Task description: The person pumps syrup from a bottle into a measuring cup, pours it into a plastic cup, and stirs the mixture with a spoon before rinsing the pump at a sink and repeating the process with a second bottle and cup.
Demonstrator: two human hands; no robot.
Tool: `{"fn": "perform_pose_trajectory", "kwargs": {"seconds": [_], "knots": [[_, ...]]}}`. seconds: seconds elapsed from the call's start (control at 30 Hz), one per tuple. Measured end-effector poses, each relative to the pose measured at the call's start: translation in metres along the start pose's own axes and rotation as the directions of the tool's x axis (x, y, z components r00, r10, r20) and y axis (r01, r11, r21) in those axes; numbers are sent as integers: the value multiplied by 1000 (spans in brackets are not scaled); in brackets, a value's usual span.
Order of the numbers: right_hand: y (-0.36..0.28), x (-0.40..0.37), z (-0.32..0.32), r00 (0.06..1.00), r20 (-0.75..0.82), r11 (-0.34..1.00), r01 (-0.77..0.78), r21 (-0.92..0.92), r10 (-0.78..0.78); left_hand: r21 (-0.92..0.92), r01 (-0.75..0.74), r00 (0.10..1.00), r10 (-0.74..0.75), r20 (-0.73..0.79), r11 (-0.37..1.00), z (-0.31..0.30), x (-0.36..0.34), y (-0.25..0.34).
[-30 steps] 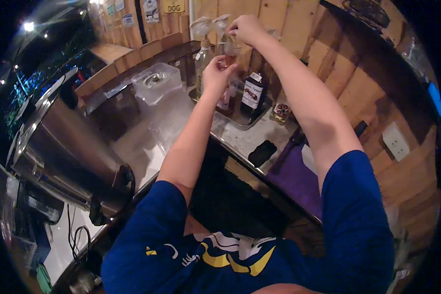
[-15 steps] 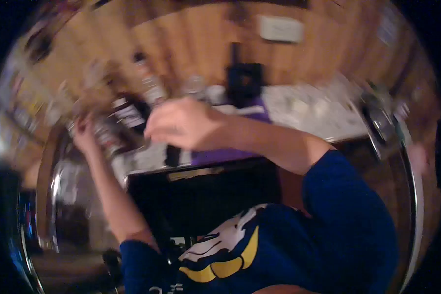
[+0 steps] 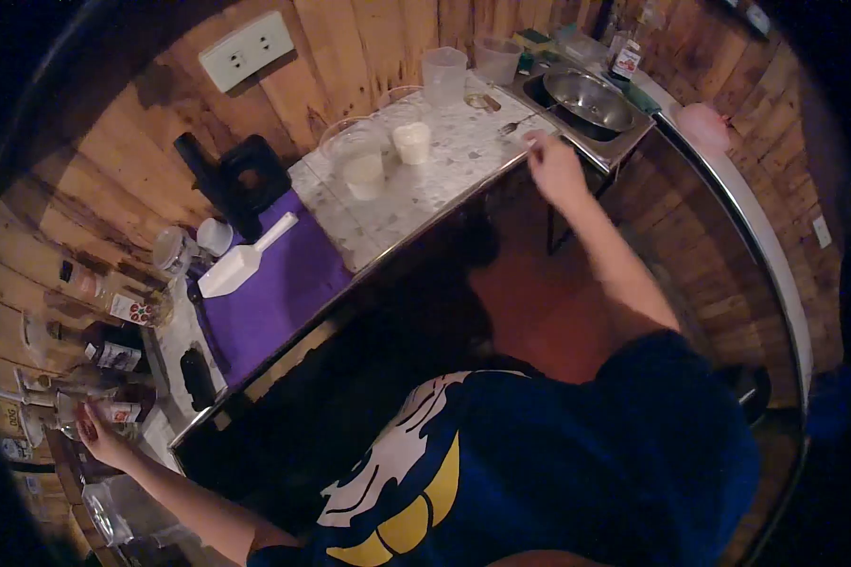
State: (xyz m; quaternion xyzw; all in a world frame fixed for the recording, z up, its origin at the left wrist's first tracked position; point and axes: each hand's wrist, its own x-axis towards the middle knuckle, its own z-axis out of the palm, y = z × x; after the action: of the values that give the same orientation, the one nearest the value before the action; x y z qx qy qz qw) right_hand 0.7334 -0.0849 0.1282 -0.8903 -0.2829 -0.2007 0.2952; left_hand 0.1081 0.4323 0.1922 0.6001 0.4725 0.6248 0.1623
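At the far left, my left hand (image 3: 107, 444) has its fingers curled beside a clear glass-like vessel (image 3: 69, 408) and a dark bottle with a white label (image 3: 128, 412). What lies in its grip is too small and crowded to make out. My right hand (image 3: 556, 172) reaches over the counter's front edge near the sink, slightly blurred, fingers loosely bent and nothing visible in them. Just beyond its fingertips lies a fork (image 3: 514, 125). A steel bowl (image 3: 588, 100) sits in the sink (image 3: 624, 142).
A white scoop (image 3: 246, 263) rests on a purple mat (image 3: 288, 293), with a black stand (image 3: 236, 180) behind. Clear cups (image 3: 361, 170), a white-filled cup (image 3: 411, 144) and a measuring jug (image 3: 443, 77) stand on the speckled counter (image 3: 397, 213). Several bottles (image 3: 113, 348) crowd the left end.
The view has swung right, bringing the sink into clear sight. My right hand has moved from in front of the bottles to the sink end; my left hand stays among the bottles.
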Motion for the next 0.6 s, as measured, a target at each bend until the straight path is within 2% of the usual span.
{"fn": "perform_pose_trajectory", "kwargs": {"seconds": [0.03,0.07,0.1,0.13,0.17,0.2,0.27,0.33,0.37,0.43,0.47,0.53,0.6], "knots": [[37,21,7,999,-35,994,22,-109,-26,30,22,1000,-22,-20,999,-2,-8,-1],[60,40,7,1000,8,963,-7,-270,10,-51,30,999,-28,30,998,-3,-25,10],[89,63,10,998,55,938,35,-346,-17,-127,44,997,-35,71,991,3,-48,31],[120,87,15,994,106,943,36,-331,-1,-201,58,994,-37,106,978,11,-71,53],[155,115,26,991,135,938,35,-344,12,-129,47,994,-33,108,991,18,-94,77],[162,130,28,989,145,949,18,-315,30,-56,35,994,-29,107,998,24,-111,96],[206,162,55,986,155,988,89,-129,-68,-321,80,990,-38,134,944,39,-138,96],[202,176,61,972,235,966,76,-246,-16,-252,75,993,-50,107,965,55,-169,115],[200,176,62,963,268,949,75,-305,10,-287,93,990,-58,127,953,70,-196,134],[215,183,76,969,246,954,93,-286,-20,-313,122,989,-90,115,942,101,-252,183],[224,180,79,973,231,953,80,-293,-11,-312,146,987,-115,116,939,112,-269,197],[243,187,86,970,230,981,-36,-193,80,-342,163,982,-119,144,925,133,-296,221],[256,190,89,949,274,987,-138,-86,157,-216,166,980,-137,142,962,154,-314,236]]}}
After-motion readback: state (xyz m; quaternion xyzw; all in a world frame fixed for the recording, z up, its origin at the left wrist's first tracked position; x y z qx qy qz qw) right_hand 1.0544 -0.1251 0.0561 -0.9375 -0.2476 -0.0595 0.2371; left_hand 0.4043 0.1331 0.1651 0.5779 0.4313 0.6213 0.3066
